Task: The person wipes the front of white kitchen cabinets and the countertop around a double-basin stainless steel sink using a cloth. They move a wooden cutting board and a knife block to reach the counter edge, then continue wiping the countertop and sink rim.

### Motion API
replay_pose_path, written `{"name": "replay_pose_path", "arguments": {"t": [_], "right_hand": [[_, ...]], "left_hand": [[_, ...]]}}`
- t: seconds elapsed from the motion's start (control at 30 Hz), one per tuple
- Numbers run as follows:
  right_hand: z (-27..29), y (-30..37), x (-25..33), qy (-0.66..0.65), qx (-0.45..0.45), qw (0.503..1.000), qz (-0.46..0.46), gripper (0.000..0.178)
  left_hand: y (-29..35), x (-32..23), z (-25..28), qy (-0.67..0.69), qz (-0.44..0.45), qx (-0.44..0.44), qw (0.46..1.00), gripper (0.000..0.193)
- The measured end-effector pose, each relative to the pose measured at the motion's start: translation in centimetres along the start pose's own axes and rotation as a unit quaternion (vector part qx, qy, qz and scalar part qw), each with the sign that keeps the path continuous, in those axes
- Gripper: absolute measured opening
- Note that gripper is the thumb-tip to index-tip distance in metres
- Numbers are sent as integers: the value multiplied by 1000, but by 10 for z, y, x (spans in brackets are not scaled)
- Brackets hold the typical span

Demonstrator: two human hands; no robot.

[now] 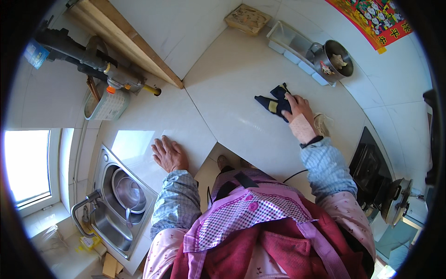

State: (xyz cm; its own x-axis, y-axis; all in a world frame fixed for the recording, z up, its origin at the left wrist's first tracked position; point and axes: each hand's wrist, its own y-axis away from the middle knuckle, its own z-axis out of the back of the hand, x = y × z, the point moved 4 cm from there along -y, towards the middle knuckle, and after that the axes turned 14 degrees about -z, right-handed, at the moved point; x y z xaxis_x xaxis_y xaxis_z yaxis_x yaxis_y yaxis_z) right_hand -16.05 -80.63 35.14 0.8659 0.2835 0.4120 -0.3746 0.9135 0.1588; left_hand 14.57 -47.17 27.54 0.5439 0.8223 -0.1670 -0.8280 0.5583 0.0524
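My right hand (299, 110) is closed on a dark navy cloth (279, 107) with a yellowish patch, bunched against the pale countertop (232, 88). Its fingertips rest over the cloth's right side, so part of the fabric is hidden. Beside that wrist lies a whitish, crumpled item (321, 123), partly covered by the arm; its kind is unclear. My left hand (170, 155) lies palm down on the counter at the left, fingers spread, holding nothing. It is near the corner where two counter sections meet.
A steel sink (106, 211) holds a colander-like bowl (128, 193) at left. Pipes (79, 53) and a pale tub (108, 106) stand behind it. Along the back are a box (247, 19), a white rack (290, 42) and a metal pot (346, 65). A black stove (370, 162) sits right.
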Motion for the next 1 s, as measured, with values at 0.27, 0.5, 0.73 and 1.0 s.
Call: {"name": "replay_pose_path", "arguments": {"t": [0.27,0.5,0.73,1.0], "right_hand": [[-42,-3,110,-252,52,957,134,55],[11,26,-61,69,-97,992,-37,74],[-42,44,-119,67,-85,993,-56,67],[-95,0,57,-62,67,982,164,58]], "left_hand": [[0,-1,2,2,-8,-2,1000,56],[1,-1,2,5,-3,-5,1000,56],[-1,-3,2,0,3,6,1000,56],[0,-4,5,5,1,11,1000,56]]}}
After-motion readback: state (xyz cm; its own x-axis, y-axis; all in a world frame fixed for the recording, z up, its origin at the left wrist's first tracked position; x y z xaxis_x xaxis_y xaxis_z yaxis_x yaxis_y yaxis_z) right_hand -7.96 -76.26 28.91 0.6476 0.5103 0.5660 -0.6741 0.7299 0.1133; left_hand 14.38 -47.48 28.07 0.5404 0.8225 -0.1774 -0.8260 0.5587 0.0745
